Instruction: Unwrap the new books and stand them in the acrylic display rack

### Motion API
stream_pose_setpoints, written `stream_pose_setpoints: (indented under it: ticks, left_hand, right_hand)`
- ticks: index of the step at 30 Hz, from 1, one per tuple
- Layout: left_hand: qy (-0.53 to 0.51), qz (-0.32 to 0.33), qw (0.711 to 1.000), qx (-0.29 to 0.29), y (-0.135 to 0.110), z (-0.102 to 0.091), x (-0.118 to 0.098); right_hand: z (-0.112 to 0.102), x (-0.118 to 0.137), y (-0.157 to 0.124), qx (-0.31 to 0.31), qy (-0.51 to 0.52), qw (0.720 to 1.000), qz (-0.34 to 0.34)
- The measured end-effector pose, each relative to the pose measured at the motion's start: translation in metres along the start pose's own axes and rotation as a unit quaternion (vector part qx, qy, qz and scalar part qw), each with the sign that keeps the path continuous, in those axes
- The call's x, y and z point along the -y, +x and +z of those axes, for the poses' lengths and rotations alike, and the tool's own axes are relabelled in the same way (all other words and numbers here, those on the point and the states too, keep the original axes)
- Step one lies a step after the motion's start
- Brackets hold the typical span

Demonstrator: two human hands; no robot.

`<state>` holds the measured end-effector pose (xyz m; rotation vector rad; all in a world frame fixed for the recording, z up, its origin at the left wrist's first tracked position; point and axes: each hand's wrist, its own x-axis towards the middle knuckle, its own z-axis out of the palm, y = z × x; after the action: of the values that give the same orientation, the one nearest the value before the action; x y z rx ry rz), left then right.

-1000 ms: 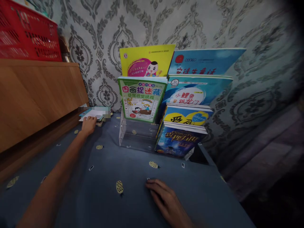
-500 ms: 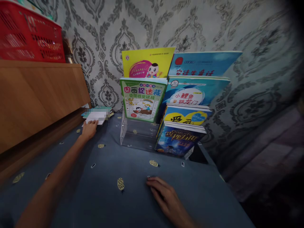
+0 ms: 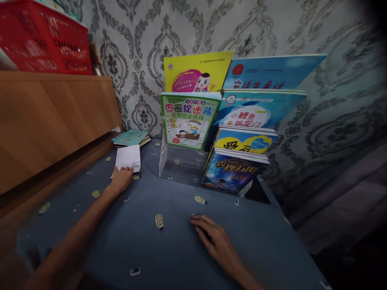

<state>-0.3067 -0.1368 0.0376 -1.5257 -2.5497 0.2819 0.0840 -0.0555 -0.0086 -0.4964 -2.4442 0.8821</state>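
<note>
My left hand [image 3: 122,178] is at the near edge of a thin white-covered book [image 3: 128,156], its fingers closed over that edge; the thumb is hidden. Just behind the white book lies a small pile of teal-covered books [image 3: 130,137], beside the wooden cabinet. My right hand [image 3: 213,237] rests on the blue tablecloth [image 3: 178,257] with its fingers loosely stretched out and nothing in them. Beyond it stands a clear acrylic book rack [image 3: 181,171]. A green picture book [image 3: 189,121] leans in its left side, and a dark blue book [image 3: 234,173] is frontmost on the right.
Behind the green book stands a yellow book [image 3: 196,66]. Several blue books, including a teal one [image 3: 266,104], fill the rack's right tiers. At left a wooden cabinet [image 3: 57,108] carries a red plastic basket [image 3: 45,40]. Patterned wallpaper [image 3: 145,72] covers the wall behind.
My left hand has drawn the white book off the pile toward me, uncovering the teal cover beneath. The right hand stays on the tablecloth. The view has shifted slightly.
</note>
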Motion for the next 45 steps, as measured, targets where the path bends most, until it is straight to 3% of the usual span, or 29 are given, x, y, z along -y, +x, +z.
stream_pose_setpoints:
  ticks: [3, 5, 8, 9, 10, 12, 14, 20, 25, 30, 35, 45]
  left_hand:
    - [-0.014, 0.020, 0.999, 0.026, -0.012, -0.008, -0.002]
    - [-0.062, 0.074, 0.993, 0.063, -0.014, -0.017, 0.003]
    - [-0.210, 0.185, 0.949, 0.144, -0.004, -0.027, 0.016]
    - [-0.240, 0.190, 0.939, 0.155, 0.002, -0.028, 0.020]
    - [-0.240, 0.165, 0.946, 0.142, 0.009, -0.027, 0.024]
    - [-0.165, 0.038, 0.983, 0.063, 0.022, -0.019, 0.028]
    - [-0.123, -0.032, 0.992, 0.023, 0.030, -0.006, 0.028]
    - [-0.102, -0.042, 0.994, 0.018, 0.029, 0.028, 0.022]
    - [-0.088, -0.034, 0.995, 0.006, 0.009, 0.031, 0.013]
    - [-0.054, -0.026, 0.998, 0.002, -0.025, 0.011, -0.011]
    - [-0.012, 0.008, 1.000, 0.020, -0.055, -0.017, -0.045]
    - [-0.030, 0.089, 0.994, 0.053, -0.095, -0.045, -0.131]
  right_hand:
    - [0.000, 0.000, 0.000, 0.000, -0.001, 1.000, 0.002]
    - [0.000, 0.000, 0.000, 0.005, 0.001, 1.000, 0.003]
    - [0.000, 0.000, 0.001, 0.005, 0.001, 1.000, -0.001]
    - [0.000, 0.000, 0.001, 0.005, 0.003, 1.000, -0.004]
    - [0.001, 0.000, 0.001, 0.003, 0.004, 1.000, -0.006]
    - [0.001, 0.000, 0.001, -0.003, 0.006, 1.000, -0.009]
    - [0.001, 0.000, 0.001, -0.006, 0.004, 1.000, -0.010]
    - [0.002, 0.000, 0.000, -0.012, 0.005, 1.000, -0.017]
    - [0.000, 0.003, 0.001, -0.014, 0.008, 0.999, -0.027]
    - [-0.003, 0.010, 0.001, -0.010, 0.006, 1.000, -0.026]
    - [-0.003, 0.012, -0.002, -0.045, 0.005, 0.999, -0.022]
    - [-0.008, 0.018, -0.015, -0.120, -0.020, 0.991, -0.057]
